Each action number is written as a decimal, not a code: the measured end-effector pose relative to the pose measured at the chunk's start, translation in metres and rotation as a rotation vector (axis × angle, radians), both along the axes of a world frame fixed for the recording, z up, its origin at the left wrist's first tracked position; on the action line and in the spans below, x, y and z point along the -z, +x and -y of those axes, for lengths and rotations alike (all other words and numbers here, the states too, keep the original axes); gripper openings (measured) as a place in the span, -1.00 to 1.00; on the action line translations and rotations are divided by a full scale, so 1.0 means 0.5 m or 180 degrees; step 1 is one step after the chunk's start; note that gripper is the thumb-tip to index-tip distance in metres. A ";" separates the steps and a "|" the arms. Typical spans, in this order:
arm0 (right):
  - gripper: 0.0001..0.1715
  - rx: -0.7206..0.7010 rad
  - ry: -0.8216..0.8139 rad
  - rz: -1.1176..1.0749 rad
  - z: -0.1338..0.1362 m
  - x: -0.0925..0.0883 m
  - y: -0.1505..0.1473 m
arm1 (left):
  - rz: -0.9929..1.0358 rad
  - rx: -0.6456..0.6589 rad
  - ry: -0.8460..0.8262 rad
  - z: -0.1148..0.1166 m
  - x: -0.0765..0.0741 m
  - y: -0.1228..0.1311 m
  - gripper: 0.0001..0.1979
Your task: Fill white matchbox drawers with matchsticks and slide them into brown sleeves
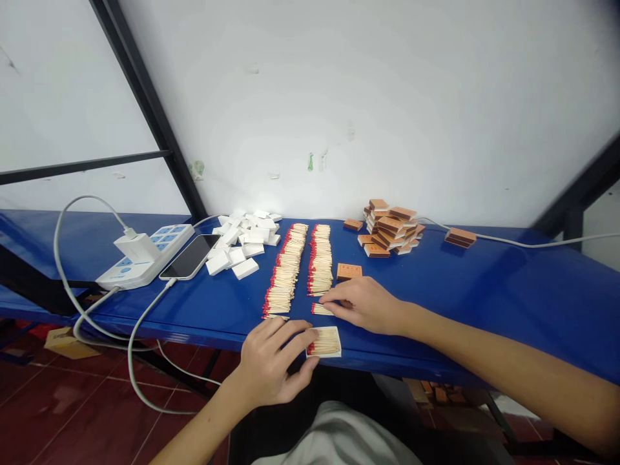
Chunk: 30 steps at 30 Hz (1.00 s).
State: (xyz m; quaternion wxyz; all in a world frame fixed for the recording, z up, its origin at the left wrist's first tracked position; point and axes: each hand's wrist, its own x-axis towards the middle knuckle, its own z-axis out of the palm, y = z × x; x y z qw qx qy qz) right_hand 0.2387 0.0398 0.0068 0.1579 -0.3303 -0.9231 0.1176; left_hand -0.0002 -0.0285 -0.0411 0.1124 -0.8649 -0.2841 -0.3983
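Observation:
A white matchbox tray [338, 354] lies at the table's front edge with red-tipped matches [323, 342] in it. My left hand [278, 361] grips the tray's left end between thumb and fingers. Just behind the tray, my right hand [368, 305] has its fingertips closed on a small bunch of matches [320, 309] on the table. Two long rows of matches, a left row [285, 271] and a right row [320, 258], stretch away from me, heads to the left. An orange matchbox cover [349, 271] lies right behind my right hand.
White tray pieces [245, 236] are heaped at the back left. A pile of orange matchboxes [392, 227] stands at the back right, with more boxes [460, 237] farther right. A phone [190, 257], a power strip [145, 258] and cables occupy the left of the blue table [508, 297].

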 end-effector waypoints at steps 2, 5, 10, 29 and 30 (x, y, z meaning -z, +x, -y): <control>-0.65 -0.0054 -0.0002 0.0007 0.000 -0.002 0.000 | 0.0004 -0.0010 0.0007 0.000 -0.001 0.000 -0.78; -0.64 -0.0127 -0.0024 0.0016 -0.001 -0.006 0.000 | 0.0011 -0.0013 0.0023 0.000 -0.001 0.000 -0.79; -0.63 -0.0168 -0.0057 -0.0005 -0.002 -0.007 0.001 | 0.0005 0.0006 0.0013 0.000 -0.001 0.000 -0.78; -0.70 0.0201 0.0086 -0.0001 -0.003 -0.004 0.001 | 0.0023 -0.0004 0.0025 -0.001 -0.002 -0.001 -0.79; -0.69 0.0180 0.0078 0.0006 -0.002 -0.004 0.001 | 0.0022 -0.0001 0.0029 -0.001 -0.002 -0.001 -0.79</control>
